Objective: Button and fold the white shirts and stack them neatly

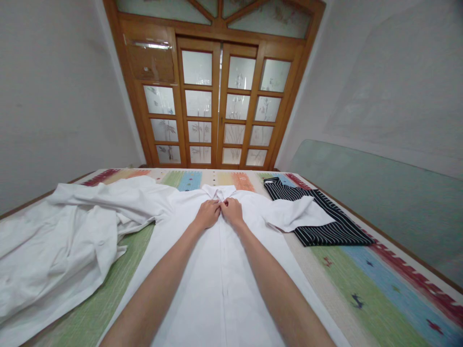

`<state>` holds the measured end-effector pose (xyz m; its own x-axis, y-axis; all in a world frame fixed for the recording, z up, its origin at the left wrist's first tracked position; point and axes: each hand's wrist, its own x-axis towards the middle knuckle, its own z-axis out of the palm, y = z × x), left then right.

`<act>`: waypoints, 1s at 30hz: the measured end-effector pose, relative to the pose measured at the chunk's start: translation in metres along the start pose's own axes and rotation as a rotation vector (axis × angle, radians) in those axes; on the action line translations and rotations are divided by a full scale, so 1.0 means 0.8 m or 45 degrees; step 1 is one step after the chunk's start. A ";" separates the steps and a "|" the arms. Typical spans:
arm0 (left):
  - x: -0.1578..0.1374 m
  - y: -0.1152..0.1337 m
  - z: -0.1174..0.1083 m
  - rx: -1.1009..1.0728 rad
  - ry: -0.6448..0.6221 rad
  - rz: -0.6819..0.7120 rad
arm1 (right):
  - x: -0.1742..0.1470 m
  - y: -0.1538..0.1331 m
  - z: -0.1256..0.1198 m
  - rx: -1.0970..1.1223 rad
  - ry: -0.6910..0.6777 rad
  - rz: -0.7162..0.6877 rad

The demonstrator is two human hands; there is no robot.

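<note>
White shirt (220, 270) lies flat, front up, on the striped bed cover (361, 284). Left hand (208, 214) and right hand (231, 211) both pinch closed on the placket just below the collar; top button apparently in progress, folding not begun. Striped shirt (321, 219) already folded, crumpled white garment (61, 241) untouched

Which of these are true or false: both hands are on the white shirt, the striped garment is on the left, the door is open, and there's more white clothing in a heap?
1. Both hands rest on the white shirt near its collar. True: the left hand and right hand meet side by side on the white shirt, just below the collar.
2. The striped garment lies on the left. False: the dark striped garment lies to the right of the shirt.
3. The wooden door stands open. False: the wooden door with frosted panes is closed.
4. More white clothing lies in a heap. True: crumpled white clothing lies on the left of the colourful striped cover.
</note>
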<state>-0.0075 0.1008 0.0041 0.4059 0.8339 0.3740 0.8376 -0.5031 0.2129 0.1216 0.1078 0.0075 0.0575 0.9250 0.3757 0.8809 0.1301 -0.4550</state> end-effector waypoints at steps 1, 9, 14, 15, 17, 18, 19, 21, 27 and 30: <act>0.002 0.000 0.000 0.003 0.000 -0.005 | 0.000 0.000 0.001 -0.009 -0.004 -0.002; 0.012 0.000 0.001 -0.020 0.070 -0.080 | 0.005 0.005 0.006 0.098 0.006 0.003; 0.012 -0.001 0.002 -0.089 0.108 -0.122 | 0.008 0.010 0.009 0.149 -0.010 0.013; 0.012 -0.001 0.002 -0.095 0.109 -0.124 | 0.008 0.010 0.010 0.159 -0.005 0.015; 0.012 -0.002 0.003 -0.104 0.114 -0.120 | 0.008 0.011 0.011 0.178 0.007 0.012; 0.012 -0.003 0.003 -0.114 0.119 -0.119 | 0.008 0.012 0.011 0.186 0.013 0.009; 0.012 -0.004 0.004 -0.129 0.127 -0.118 | 0.008 0.012 0.011 0.195 0.018 0.005; 0.012 -0.007 0.006 -0.179 0.154 -0.117 | 0.008 0.012 0.011 0.214 0.021 0.001; 0.014 -0.015 0.012 -0.411 0.237 -0.099 | 0.007 0.011 0.008 0.310 0.013 0.003; 0.014 -0.016 0.013 -0.479 0.247 -0.100 | 0.007 0.010 0.007 0.353 -0.002 0.005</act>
<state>-0.0098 0.1193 -0.0039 0.2398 0.8328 0.4989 0.6570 -0.5176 0.5481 0.1266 0.1162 0.0012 0.0601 0.9261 0.3724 0.7187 0.2188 -0.6600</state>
